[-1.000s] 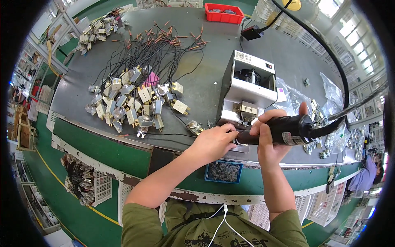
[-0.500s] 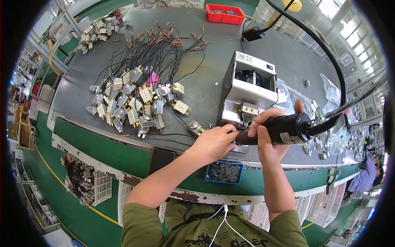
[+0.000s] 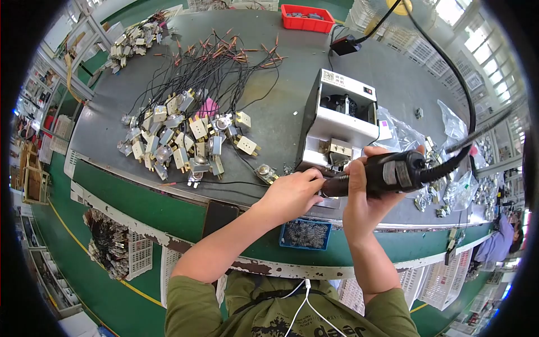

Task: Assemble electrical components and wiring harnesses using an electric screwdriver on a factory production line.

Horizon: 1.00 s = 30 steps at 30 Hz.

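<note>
My right hand [image 3: 368, 196] is wrapped round a black electric screwdriver [image 3: 387, 173], held nearly level with its nose pointing left. Close to that nose, my left hand [image 3: 292, 194] is closed, its thumb and fingertips pinched at the table's front edge. What those fingers hold is hidden by the hand and the tool. Just beyond both hands stands a silver and black bench machine [image 3: 341, 126] with a small metal block on its front. A small metal-and-cream part with a black lead [image 3: 266, 173] lies left of my left hand.
A heap of cream and grey wired parts [image 3: 179, 137] covers the table's left side. A blue tray of small metal pieces [image 3: 306, 235] sits below the front edge. Plastic bags [image 3: 460, 191] and loose parts lie to the right. A red bin [image 3: 307, 19] stands at the back.
My right hand has turned with the screwdriver, and its cable end has swung slightly. The hose behind it has shifted. My left hand stays in nearly the same place.
</note>
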{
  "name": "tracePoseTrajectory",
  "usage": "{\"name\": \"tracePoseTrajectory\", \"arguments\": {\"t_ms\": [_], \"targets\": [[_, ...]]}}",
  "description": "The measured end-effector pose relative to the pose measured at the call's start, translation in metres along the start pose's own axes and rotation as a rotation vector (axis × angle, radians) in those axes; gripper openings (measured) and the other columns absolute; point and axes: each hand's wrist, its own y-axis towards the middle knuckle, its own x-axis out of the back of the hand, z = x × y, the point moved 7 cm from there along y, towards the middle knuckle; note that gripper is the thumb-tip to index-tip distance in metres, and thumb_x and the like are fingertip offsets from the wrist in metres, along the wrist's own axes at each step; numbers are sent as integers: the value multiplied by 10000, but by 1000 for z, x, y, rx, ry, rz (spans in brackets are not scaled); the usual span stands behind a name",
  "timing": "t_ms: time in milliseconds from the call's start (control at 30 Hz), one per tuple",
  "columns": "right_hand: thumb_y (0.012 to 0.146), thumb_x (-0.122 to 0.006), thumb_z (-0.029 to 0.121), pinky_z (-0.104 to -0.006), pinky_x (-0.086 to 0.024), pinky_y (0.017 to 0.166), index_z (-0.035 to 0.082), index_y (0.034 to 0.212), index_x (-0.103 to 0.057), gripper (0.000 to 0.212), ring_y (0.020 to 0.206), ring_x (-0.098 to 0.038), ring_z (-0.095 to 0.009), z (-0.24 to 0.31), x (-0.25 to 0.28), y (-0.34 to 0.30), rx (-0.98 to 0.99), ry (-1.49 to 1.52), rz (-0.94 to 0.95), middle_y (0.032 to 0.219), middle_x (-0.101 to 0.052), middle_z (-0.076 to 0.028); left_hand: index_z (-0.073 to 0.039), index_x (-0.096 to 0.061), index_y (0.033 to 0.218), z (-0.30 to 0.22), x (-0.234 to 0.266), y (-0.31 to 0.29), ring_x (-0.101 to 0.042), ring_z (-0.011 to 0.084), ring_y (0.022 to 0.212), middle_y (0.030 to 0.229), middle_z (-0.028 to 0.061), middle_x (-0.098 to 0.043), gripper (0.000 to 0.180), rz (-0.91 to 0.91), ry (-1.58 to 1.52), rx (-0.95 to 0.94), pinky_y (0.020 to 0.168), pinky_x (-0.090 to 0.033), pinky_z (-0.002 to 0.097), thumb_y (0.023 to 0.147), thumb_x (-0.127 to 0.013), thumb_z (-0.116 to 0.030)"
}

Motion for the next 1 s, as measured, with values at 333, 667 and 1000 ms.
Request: {"name": "tracePoseTrajectory", "arguments": {"t_ms": [333,667,1000], "targets": [[891,-558,-143,-270,-495,841,118,1546,83,953,928,-554,-136,0,0,-5,58,-85,103,1237,-502,-139,-28,-611,1016,-2,-2,6,-657,318,894,1096,66,-584,302,-1,29,-23,748,-541,428,852,-716,-259],[796,-611,-156,-310,-529,762,148,1537,-4,1004,855,-613,-177,3,-5,10,145,64,523,1157,-545,-184,-83,-635,1050,-7,-1,6,-665,294,850,1109,54,-605,232,80,58,52,685,-554,417,857,-687,-201],[787,-749,-49,-380,-464,975,70,1552,144,1182,1149,-548,-247,10,31,42,126,4,84,1369,-460,-204,-172,-666,1176,-16,41,-15,-661,265,770,905,47,-649,341,-43,48,36,650,-533,368,843,-729,-209]]}}
